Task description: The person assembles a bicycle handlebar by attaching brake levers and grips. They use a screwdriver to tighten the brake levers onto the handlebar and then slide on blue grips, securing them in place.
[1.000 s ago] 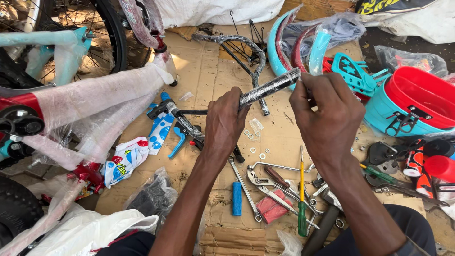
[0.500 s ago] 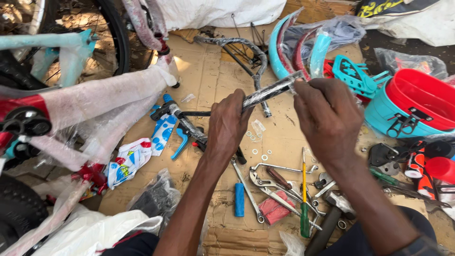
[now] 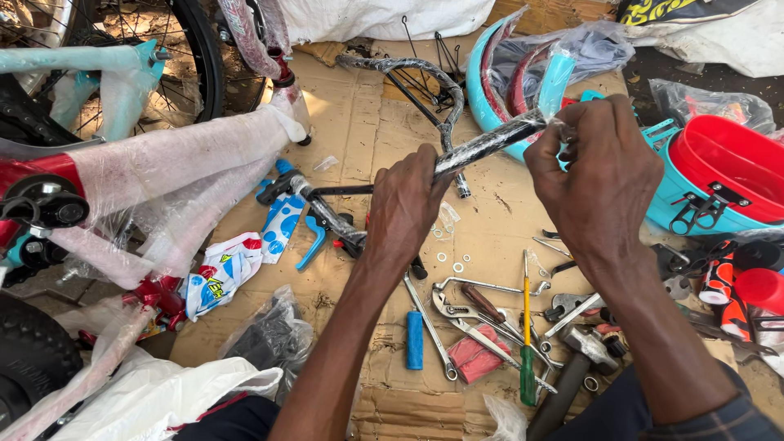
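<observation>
My left hand (image 3: 406,208) grips the lower end of a black metal bar wrapped in clear plastic (image 3: 490,140), which I hold tilted above the cardboard floor. My right hand (image 3: 596,175) pinches the bar's upper end, fingers closed on the plastic wrap there. Below the hands lie loose washers (image 3: 451,261) and a handlebar with blue brake levers (image 3: 314,220).
Tools lie on the cardboard (image 3: 367,131) at lower right: wrenches (image 3: 482,314), a green-handled screwdriver (image 3: 527,343), a hammer (image 3: 572,367), a blue grip (image 3: 415,339). A plastic-wrapped bicycle frame (image 3: 163,175) and wheel (image 3: 188,73) are left. Red and teal baskets (image 3: 719,175) sit right. Fenders (image 3: 523,73) lie behind.
Both hands have held the wrapped bar throughout. The bar and hands have shifted slightly upward and right in view, with the right hand's fingers working at the bar's upper end.
</observation>
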